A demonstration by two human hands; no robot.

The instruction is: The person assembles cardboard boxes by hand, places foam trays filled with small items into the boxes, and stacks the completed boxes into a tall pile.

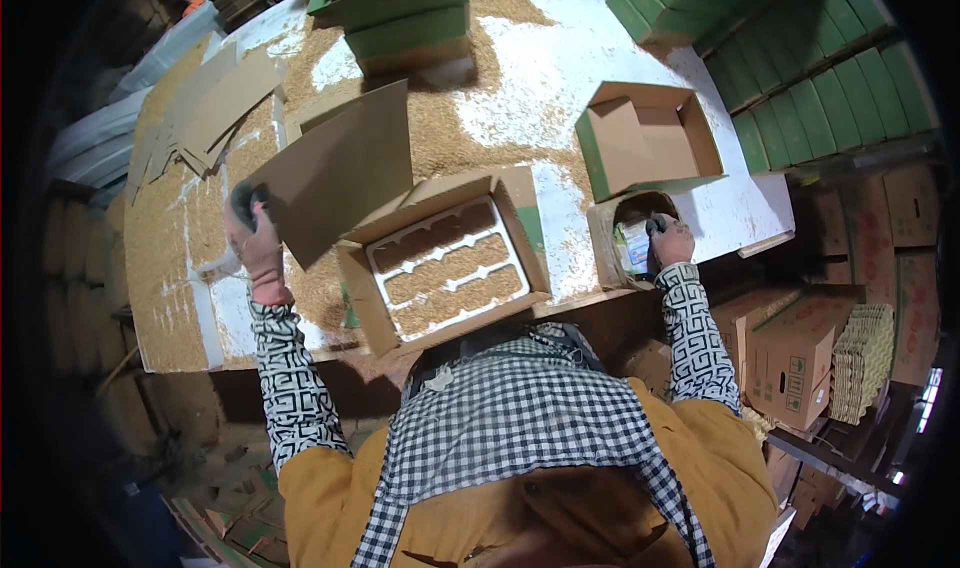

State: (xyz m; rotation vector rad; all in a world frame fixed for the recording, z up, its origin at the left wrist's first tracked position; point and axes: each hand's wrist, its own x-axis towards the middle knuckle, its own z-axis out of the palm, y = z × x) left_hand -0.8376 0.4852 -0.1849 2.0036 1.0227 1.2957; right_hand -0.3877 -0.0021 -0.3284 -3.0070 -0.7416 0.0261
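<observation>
My left hand (257, 241), in a pink glove with dark fingers, grips the left edge of a flat brown cardboard sheet (349, 166). The sheet is held tilted over the table, left of an open carton (442, 185). Inside that carton lies a white foam tray (450, 284) whose hollows are filled with tan, husk-like grain. On the right, my right hand (670, 239) is at the opening of a small box (604, 245). Printed packets or leaflets (634, 249) lie in it, beside my bent fingers. Whether those fingers hold one cannot be told.
Loose husks (442, 129) cover much of the white tabletop (517, 57). Behind the small box stands an open green carton (645, 144). More cardboard sheets (232, 106) lie at the left. Green cartons (832, 102) are stacked at the right, and another pair (409, 35) stands at the back.
</observation>
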